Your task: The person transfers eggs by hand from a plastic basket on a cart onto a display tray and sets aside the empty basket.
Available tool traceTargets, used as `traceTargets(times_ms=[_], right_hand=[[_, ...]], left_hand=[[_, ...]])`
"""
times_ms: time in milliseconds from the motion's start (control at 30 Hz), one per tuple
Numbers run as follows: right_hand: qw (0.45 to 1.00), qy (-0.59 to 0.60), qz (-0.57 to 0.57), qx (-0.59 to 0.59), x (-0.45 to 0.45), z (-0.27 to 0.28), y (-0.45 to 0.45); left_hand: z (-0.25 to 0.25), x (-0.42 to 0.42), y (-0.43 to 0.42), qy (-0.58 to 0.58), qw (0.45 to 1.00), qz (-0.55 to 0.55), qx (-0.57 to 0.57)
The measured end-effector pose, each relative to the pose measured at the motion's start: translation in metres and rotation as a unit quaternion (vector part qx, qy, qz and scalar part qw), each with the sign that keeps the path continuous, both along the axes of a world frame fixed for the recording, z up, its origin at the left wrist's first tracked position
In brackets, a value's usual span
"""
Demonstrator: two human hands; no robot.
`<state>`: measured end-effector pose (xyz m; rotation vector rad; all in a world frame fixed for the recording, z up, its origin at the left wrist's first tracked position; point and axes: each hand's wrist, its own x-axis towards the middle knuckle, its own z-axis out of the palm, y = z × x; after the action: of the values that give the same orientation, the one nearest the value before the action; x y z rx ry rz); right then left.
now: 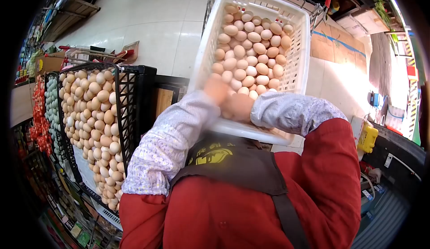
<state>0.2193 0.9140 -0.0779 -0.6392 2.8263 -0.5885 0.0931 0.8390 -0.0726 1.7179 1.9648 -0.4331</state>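
Both bare hands are down inside the near left part of a white basket (302,56), low among the eggs (251,61) that cover its bottom. The left hand (216,89) is the farther one, by the basket's left wall; the right hand (238,107) is just beside it, nearer the person and the front rim. Both are blurred, the left more so, and I cannot tell whether the fingers of either are released, clenched or grasping an egg. The eggs in the basket are mostly pale brown, some nearly white, and lie heaped against one another and up to the slotted walls. A wire cart (317,11) shows around the basket's far end. Patterned lilac covers (154,146) sheathe both forearms over a red shirt (215,213), and a dark apron (264,170) with yellow print sits just below the basket's front rim. To the left, apart from the basket, a black lattice crate (127,90) holds a big pile of brown eggs (95,117); past it lie blue-green eggs (52,97) and red packets (40,119). Pale floor (165,12) tiles stretch beyond, and at right is cardboard (336,47) crossed by blue tape.
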Motion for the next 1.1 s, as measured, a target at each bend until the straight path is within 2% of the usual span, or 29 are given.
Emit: traceTargets(times_ms=[33, 100, 167, 200, 233, 333, 400, 433, 467, 533, 633, 667, 700, 733, 767, 800, 833, 933, 967, 1000, 1033, 1067, 1100], right_hand=[[0.997, -0.072, -0.04, -0.012, -0.001, 0.002, 0.001], [0.986, -0.145, -0.079, -0.024, -0.002, -0.003, 0.004], [0.969, -0.2, -0.112, -0.087, -0.002, -0.013, 0.006], [0.969, -0.201, -0.113, -0.087, -0.001, 0.001, 0.008], [0.953, -0.25, -0.149, -0.089, -0.001, 0.035, 0.012], [0.91, -0.337, -0.204, -0.128, -0.003, 0.119, 0.034], [0.861, -0.398, -0.198, -0.247, -0.004, 0.071, 0.055], [0.83, -0.418, -0.169, -0.33, -0.007, 0.014, 0.066], [0.824, -0.417, -0.218, -0.317, -0.005, 0.037, 0.073], [0.768, -0.422, -0.285, -0.388, 0.0, 0.04, 0.086], [0.789, -0.308, -0.207, -0.489, 0.005, 0.026, 0.104], [0.751, -0.317, -0.242, -0.527, 0.013, 0.028, 0.114], [0.727, -0.303, -0.261, -0.558, 0.016, 0.038, 0.12], [0.689, -0.294, -0.293, -0.594, 0.02, 0.043, 0.124], [0.648, -0.287, -0.323, -0.627, 0.024, 0.049, 0.128], [0.603, -0.279, -0.353, -0.659, 0.027, 0.054, 0.128], [0.567, -0.282, -0.371, -0.679, 0.03, 0.059, 0.127], [0.453, -0.236, -0.417, -0.752, 0.038, 0.066, 0.123], [0.457, -0.236, -0.415, -0.751, 0.039, 0.067, 0.123], [0.517, -0.231, -0.406, -0.717, 0.04, 0.068, 0.122], [0.492, -0.225, -0.38, -0.75, 0.042, 0.058, 0.123], [0.465, -0.22, -0.353, -0.781, 0.044, 0.048, 0.123], [0.463, -0.217, -0.357, -0.782, 0.044, 0.051, 0.122]], left_hand=[[0.003, 0.001, 0.001, 0.026, 1.0, -0.009, -0.016], [0.012, 0.002, 0.005, 0.022, 0.999, -0.014, -0.033], [0.013, 0.001, 0.006, 0.019, 0.998, -0.019, -0.051], [0.008, -0.002, 0.004, -0.003, 0.999, -0.005, -0.033], [0.005, -0.003, 0.003, -0.025, 1.0, 0.009, -0.015], [0.015, 0.002, 0.005, -0.025, 0.999, 0.015, -0.036], [-0.027, 0.003, 0.001, 0.007, 0.999, -0.028, -0.022], [-0.043, 0.003, 0.0, 0.039, 0.997, -0.067, -0.009], [-0.044, 0.003, -0.001, 0.039, 0.997, -0.068, -0.008], [-0.048, 0.002, -0.004, 0.05, 0.997, -0.049, 0.043], [-0.049, -0.002, -0.002, 0.008, 0.999, -0.012, 0.042], [-0.049, -0.005, -0.002, 0.011, 0.999, -0.012, 0.043], [-0.041, -0.007, 0.0, -0.036, 0.998, 0.032, 0.028], [-0.026, -0.008, 0.004, -0.083, 0.994, 0.075, 0.013], [-0.011, -0.008, 0.008, -0.081, 0.994, 0.075, 0.015], [0.018, -0.004, 0.014, -0.173, 0.959, 0.225, -0.005], [0.034, 0.0, 0.019, -0.26, 0.893, 0.367, -0.024], [0.005, -0.005, 0.037, -0.212, 0.904, 0.369, -0.03], [-0.005, -0.004, 0.037, -0.211, 0.904, 0.371, -0.026], [-0.014, 0.0, 0.035, -0.156, 0.917, 0.362, 0.062], [-0.023, 0.002, 0.033, -0.097, 0.92, 0.349, 0.15], [-0.033, 0.003, 0.033, -0.072, 0.915, 0.356, 0.173], [-0.029, 0.002, 0.035, -0.07, 0.915, 0.357, 0.176]])
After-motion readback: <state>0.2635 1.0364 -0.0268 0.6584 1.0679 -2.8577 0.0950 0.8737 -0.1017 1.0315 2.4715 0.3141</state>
